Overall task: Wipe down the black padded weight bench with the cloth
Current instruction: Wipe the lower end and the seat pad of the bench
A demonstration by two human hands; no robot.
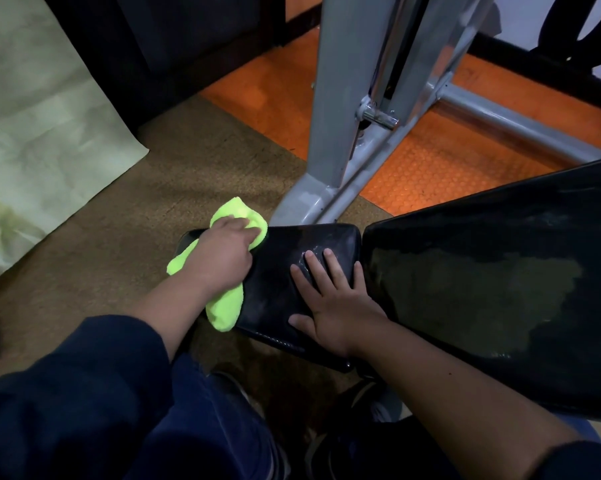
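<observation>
A person's left hand [221, 256] clutches a lime-green cloth [223, 261] against the left end of the black seat pad [292, 244], fingers curled around it. The right hand [330, 299] presses flat, fingers spread, beside the backrest pad [500, 271].

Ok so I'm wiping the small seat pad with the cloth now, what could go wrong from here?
1. The cloth is bunched under your left hand, with ends hanging off the seat pad, so it may wipe only a narrow strip.
2. Your right hand lies flat on the pad, so that patch could get skipped.
3. The big back pad looks blotchy, possibly damp or streaked; it may dry uneven if left.
</observation>
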